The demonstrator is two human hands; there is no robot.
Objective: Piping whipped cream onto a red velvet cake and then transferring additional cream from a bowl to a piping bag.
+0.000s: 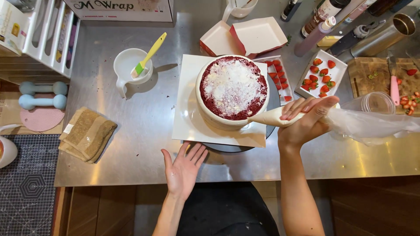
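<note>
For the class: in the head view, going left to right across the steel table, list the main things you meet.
Folded towel → white cup with green brush → left hand → red cake → right hand holding piping bag → strawberry tray → wooden cutting board.

Folded towel, strawberry tray, dumbbells.

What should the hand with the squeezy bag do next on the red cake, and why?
Probably squeeze gently. The right hand grips the piping bag, and the tip already sits at the rim of the red cake, where the side has cream but the top shows bare red crumb around its white patch. The left hand is open and empty near the white board, so it might turn the cake.
</note>
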